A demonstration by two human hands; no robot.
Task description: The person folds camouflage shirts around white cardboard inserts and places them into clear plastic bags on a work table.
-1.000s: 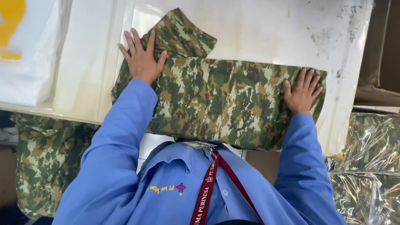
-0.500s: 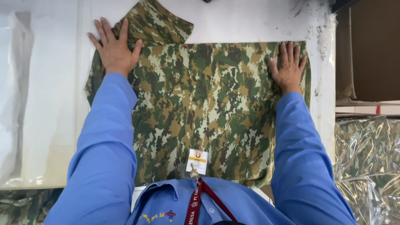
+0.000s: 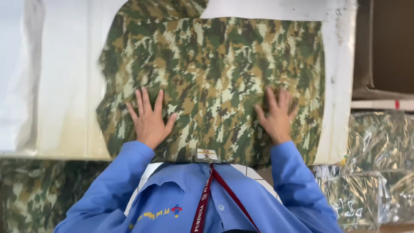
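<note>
A folded camouflage garment (image 3: 215, 73) in green, tan and cream lies flat on a white table (image 3: 64, 108). My left hand (image 3: 148, 118) presses flat on its near left part, fingers spread. My right hand (image 3: 276, 114) presses flat on its near right part, fingers spread too. Neither hand grips the cloth. Blue sleeves and a blue shirt with a red lanyard and a small badge (image 3: 207, 155) fill the bottom of the view.
Clear plastic bags of packed camouflage garments (image 3: 375, 172) are stacked at the right below the table edge. More camouflage cloth (image 3: 34, 194) lies low at the left. A brown cardboard box (image 3: 388, 47) stands at the far right.
Both hands have slid from the garment's far corners toward me, to its near part. The view has moved closer over the garment.
</note>
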